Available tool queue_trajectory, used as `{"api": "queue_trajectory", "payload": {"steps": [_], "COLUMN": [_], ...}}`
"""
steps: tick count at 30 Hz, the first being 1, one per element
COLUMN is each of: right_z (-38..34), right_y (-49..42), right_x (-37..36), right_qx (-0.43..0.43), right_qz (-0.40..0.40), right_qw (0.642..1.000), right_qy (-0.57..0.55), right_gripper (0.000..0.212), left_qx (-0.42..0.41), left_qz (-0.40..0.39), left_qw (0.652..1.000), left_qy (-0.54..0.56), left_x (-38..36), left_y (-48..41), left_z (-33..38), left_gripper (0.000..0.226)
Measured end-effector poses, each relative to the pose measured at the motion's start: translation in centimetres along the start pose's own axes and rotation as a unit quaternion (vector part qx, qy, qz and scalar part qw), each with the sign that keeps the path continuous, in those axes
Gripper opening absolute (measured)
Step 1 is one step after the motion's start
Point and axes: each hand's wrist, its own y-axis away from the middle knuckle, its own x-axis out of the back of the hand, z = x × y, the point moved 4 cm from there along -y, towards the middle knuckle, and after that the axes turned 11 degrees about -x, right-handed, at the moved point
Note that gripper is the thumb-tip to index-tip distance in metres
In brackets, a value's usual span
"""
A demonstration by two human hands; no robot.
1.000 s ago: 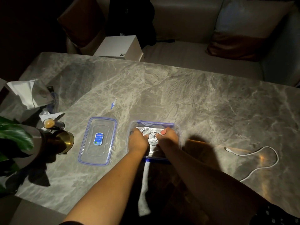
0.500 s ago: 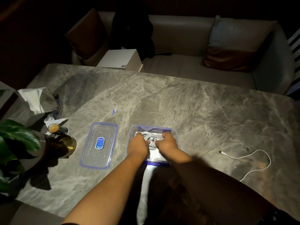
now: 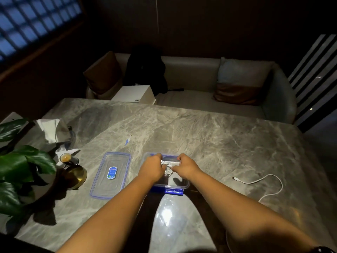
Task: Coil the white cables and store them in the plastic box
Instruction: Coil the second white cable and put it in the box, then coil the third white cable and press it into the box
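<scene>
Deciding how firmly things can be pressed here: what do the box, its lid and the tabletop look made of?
Box, holding the coiled cable: clear, glossy plastic with blue clips, probably rigid, as its see-through walls keep their shape.
Lid: same clear plastic, blue-edged, with a blue label; the table shows through it.
Tabletop: grey veined stone or a stone-look slab, polished; it mirrors the light near the edge.

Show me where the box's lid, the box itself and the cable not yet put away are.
lid (image 3: 111, 172): head view, on its blue label.
plastic box (image 3: 170, 185): head view, on its near wall.
loose white cable (image 3: 235, 178): head view, on its plug end.
</scene>
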Motion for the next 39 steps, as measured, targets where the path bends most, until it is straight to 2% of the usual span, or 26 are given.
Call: {"api": "queue_trajectory", "payload": {"steps": [4,11,24,30,39], "right_z": [-0.1,0.7,5.7,9.1,17.4], "right_y": [2.4,5.8,7.3,7.0,6.4], "right_x": [2.3,6.1,9.3,10.8,15.1], "right_qx": [0.045,0.077,0.065,0.052,-0.011], "right_qz": [0.017,0.076,0.136,0.154,0.181], "right_qw": [0.998,0.986,0.971,0.973,0.975], "right_qy": [0.042,0.124,0.184,0.162,0.129], "right_gripper": [0.039,0.061,0.055,0.061,0.05], "left_qx": [-0.057,-0.12,-0.168,-0.214,-0.261], "left_qz": [-0.009,-0.019,-0.044,-0.058,-0.114], "left_qw": [0.998,0.99,0.977,0.965,0.95], "left_qy": [-0.02,-0.066,-0.126,-0.143,-0.131], "left_x": [1.4,2.4,0.8,-1.5,-8.0], "left_y": [0.8,1.7,2.2,1.2,-1.3], "left_z": [2.5,6.4,10.1,13.2,19.0], "left_gripper": [0.033,0.046,0.044,0.048,0.048]}}
